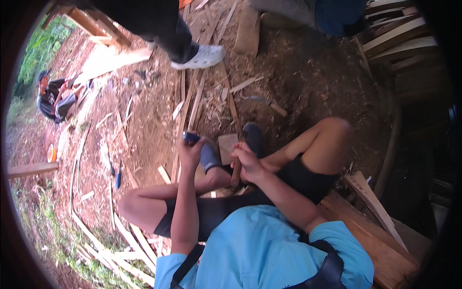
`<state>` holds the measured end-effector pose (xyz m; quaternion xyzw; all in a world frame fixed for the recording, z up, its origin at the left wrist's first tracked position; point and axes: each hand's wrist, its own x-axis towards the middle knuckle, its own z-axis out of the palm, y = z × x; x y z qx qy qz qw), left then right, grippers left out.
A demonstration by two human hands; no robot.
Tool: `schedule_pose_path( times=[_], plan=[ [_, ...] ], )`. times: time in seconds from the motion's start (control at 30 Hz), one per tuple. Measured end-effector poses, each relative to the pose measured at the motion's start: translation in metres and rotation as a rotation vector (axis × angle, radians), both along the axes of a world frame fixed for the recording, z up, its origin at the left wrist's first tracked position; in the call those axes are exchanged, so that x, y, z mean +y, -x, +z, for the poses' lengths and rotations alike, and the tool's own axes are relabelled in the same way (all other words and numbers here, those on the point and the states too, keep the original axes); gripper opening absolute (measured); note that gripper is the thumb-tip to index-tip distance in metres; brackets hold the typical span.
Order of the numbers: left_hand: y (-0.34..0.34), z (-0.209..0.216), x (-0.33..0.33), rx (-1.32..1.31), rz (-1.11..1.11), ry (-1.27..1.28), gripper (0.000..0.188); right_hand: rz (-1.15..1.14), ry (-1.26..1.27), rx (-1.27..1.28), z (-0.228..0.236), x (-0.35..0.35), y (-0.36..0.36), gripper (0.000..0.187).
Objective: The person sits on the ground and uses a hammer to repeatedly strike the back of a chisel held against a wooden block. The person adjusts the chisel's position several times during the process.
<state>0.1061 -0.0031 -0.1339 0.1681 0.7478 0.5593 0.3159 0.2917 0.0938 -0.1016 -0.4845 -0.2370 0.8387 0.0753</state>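
Observation:
I sit with my legs folded and both hands raised over my lap. My left hand (189,153) is closed around a dark blue object (191,137) with a rounded end; its kind does not show. In my right hand (248,163) is a brown wooden handle (235,176), gripped so that its lower end sticks out below the fist. What the handle belongs to cannot be made out. A pale flat wooden block (227,147) lies between my feet, just beyond the hands. Dark footwear (252,135) shows on my feet.
A curved blade with a wooden handle (278,110) lies on the dirt ahead. Long wood strips (195,103) run away from me. A person's white clog (204,57) stands beyond; another person (55,98) sits far left. A blue-handled tool (118,179) lies left, planks (370,207) right.

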Motion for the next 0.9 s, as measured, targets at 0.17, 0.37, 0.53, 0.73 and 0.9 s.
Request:
schedule_pose_path(
  times=[0.17, 0.37, 0.53, 0.73, 0.9],
  plan=[
    [0.002, 0.032, -0.016, -0.086, 0.013, -0.126, 0.037, 0.143, 0.022, -0.096, 0.039, -0.008, 0.000, 0.045],
    [-0.008, 0.002, -0.017, -0.116, -0.177, -0.080, 0.029, 0.194, 0.099, -0.038, 0.020, 0.011, -0.005, 0.042],
    [-0.005, 0.004, -0.005, -0.078, -0.080, -0.116, 0.024, 0.240, 0.097, -0.062, 0.022, 0.018, -0.006, 0.036],
    [-0.008, 0.032, -0.007, -0.217, -0.030, -0.260, 0.030, 0.368, -0.008, -0.040, 0.013, 0.021, -0.011, 0.039],
    [-0.011, 0.035, -0.003, -0.191, -0.058, -0.147, 0.029, 0.327, -0.474, -0.204, 0.009, 0.003, -0.007, 0.035]
  ],
)
